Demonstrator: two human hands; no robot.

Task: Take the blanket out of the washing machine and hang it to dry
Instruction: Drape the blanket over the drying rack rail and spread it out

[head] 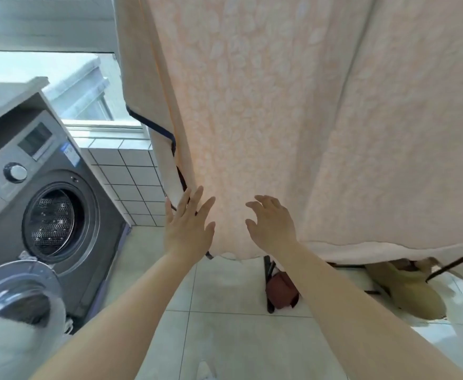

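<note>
A large peach blanket with a pale leaf pattern and a dark blue hem hangs in front of me, filling the upper right of the view. My left hand is held flat with straight fingers against the blanket's lower left edge. My right hand hovers at the lower part of the cloth with fingers spread and slightly bent, holding nothing. The grey washing machine stands at the left, its round door swung open and its steel drum empty.
A dark rack leg and a thin dark bar show below the blanket's hem. A reddish object and a tan bundle lie on the white tiled floor. A window and a tiled ledge are behind the machine.
</note>
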